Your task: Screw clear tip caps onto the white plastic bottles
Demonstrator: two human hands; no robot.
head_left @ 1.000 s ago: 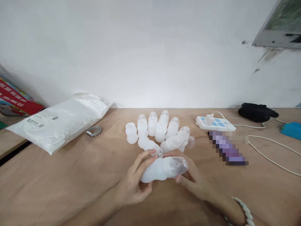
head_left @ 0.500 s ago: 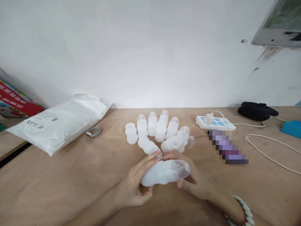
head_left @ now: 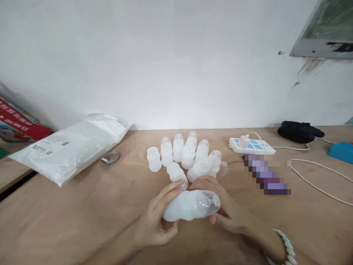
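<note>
Between my hands lies a white, wavy baby bottle (head_left: pixel 183 206) on its side, tilted slightly, its clear cap over a teat pointing right. My left hand (head_left: pixel 156 217) is wrapped round its base end, thumb below. My right hand (head_left: pixel 231 209) curves round the capped end, with its fingers behind and thumb below. Just beyond my left fingertips another baby bottle (head_left: pixel 176 173) lies tipped toward me; the fingers hide part of its end. Farther back several capped bottles (head_left: pixel 188 156) stand upright, and a capless bottle (head_left: pixel 153 160) stands at their left.
At left are a white plastic parcel (head_left: pixel 74 143) and a coiled strap (head_left: pixel 109 158). A power strip (head_left: pixel 252 146) with a plug, a blurred-out purple object (head_left: pixel 264 175), a cable and a black case (head_left: pixel 300 131) lie right. A loose clear cap (head_left: pixel 224 168) sits beside the bottles.
The lying bottle beyond my left fingertips has swung round, its far end moving right. The held bottle has shifted slightly left and down. Both hands keep their grip.
</note>
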